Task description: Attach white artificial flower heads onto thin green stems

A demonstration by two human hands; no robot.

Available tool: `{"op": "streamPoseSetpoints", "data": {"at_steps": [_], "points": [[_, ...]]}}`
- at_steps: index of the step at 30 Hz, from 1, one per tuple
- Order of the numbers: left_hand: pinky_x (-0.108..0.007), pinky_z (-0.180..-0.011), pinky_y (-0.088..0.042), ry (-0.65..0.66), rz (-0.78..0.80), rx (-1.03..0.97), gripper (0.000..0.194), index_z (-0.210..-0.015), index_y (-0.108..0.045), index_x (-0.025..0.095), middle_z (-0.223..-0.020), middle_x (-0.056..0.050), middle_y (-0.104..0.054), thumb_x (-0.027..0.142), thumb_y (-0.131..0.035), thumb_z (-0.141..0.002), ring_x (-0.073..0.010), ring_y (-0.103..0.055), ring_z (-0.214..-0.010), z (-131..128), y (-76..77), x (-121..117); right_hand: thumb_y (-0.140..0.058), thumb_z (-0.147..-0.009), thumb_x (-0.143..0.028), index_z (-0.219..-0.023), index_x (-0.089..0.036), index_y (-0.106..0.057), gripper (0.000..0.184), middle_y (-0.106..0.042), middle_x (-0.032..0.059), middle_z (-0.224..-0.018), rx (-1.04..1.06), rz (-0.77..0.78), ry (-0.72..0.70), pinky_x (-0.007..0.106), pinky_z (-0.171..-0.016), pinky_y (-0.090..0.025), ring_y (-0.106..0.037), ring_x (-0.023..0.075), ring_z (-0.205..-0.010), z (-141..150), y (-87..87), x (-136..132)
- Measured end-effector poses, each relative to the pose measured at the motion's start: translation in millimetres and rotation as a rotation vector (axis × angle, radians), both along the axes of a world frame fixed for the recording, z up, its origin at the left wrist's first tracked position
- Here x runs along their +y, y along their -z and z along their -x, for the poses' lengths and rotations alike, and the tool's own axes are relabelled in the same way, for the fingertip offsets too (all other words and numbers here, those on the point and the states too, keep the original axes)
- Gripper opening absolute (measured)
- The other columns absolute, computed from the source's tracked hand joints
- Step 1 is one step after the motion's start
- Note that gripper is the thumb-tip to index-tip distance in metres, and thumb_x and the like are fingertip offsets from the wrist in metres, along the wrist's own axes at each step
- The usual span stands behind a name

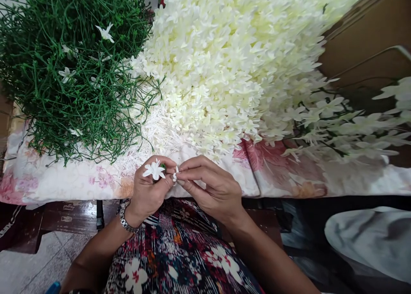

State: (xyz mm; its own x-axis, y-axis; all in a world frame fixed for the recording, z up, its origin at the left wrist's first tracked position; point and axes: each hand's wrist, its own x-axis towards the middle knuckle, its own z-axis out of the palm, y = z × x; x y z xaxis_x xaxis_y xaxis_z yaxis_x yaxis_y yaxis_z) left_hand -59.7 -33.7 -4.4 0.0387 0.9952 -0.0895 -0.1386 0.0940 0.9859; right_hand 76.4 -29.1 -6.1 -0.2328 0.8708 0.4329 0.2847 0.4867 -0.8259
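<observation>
My left hand (148, 196) is closed around an artificial flower stem. A white flower (154, 170) with pointed petals stands out above its fingers, and a bit of green shows beside it. The fingertips of my right hand (213, 189) pinch a small white petal piece (175, 174), right against the left fingertips. Most of the stem is hidden inside the left hand. Beyond the hands lies a heap of green plastic stems (80, 93), with a few white flowers among them. To its right rises a large pile of cream-white petals (218, 71).
A flowered cloth (112, 187) covers the table. Thin white strands (160, 131) lie between the two heaps. Finished-looking white flower sprays (334, 123) lie at the right, by a cardboard box (362, 37). A pale rounded cloth-like thing (369, 238) is at lower right.
</observation>
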Motion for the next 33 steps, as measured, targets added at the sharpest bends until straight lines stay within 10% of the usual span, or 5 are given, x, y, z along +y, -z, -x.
{"op": "streamPoseSetpoints", "data": {"at_steps": [8, 14, 25, 33], "points": [[-0.018, -0.057, -0.043, -0.081, -0.025, 0.12, 0.018, -0.084, -0.054, 0.018, -0.071, 0.001, -0.054, 0.011, -0.056, -0.067, -0.0081, -0.051, -0.064, 1, -2.4, -1, -0.063, -0.065, -0.032, -0.122, -0.02, -0.034, 0.065, -0.054, 0.007, -0.098, -0.203, 0.107, -0.086, 0.033, -0.072, -0.046, -0.052, 0.0163, -0.085, -5, -9.6, 3], [-0.019, -0.053, -0.042, -0.022, -0.013, 0.168, 0.017, -0.085, -0.053, 0.018, -0.069, 0.001, -0.054, 0.014, -0.056, -0.069, -0.0081, -0.05, -0.059, 4, -4.9, -1, -0.05, -0.076, -0.017, -0.09, -0.019, -0.056, 0.016, -0.058, 0.0025, -0.078, -0.153, 0.112, -0.058, 0.025, -0.061, -0.045, -0.054, 0.0113, -0.072, -2, -8.1, 3], [-0.024, -0.058, -0.041, 0.054, -0.043, 0.161, 0.014, -0.078, -0.065, 0.02, -0.068, -0.001, -0.057, 0.022, -0.052, -0.075, -0.0105, -0.051, -0.063, 10, -0.8, -2, -0.052, -0.07, -0.009, -0.075, -0.018, -0.053, 0.011, -0.052, -0.0017, -0.066, -0.041, 0.211, 0.089, 0.021, -0.053, -0.039, -0.049, 0.0081, -0.06, -9, -6.8, 1], [-0.022, -0.05, -0.038, 0.14, -0.221, 0.272, 0.016, -0.079, -0.063, 0.018, -0.062, 0.0, -0.053, 0.011, -0.05, -0.072, -0.0085, -0.047, -0.054, 16, -4.8, -1, -0.051, -0.07, -0.007, -0.077, -0.018, -0.055, 0.014, -0.055, -0.0013, -0.066, -0.108, 0.167, -0.054, 0.022, -0.054, -0.04, -0.05, 0.0078, -0.061, -11, -29.1, 6]]}}
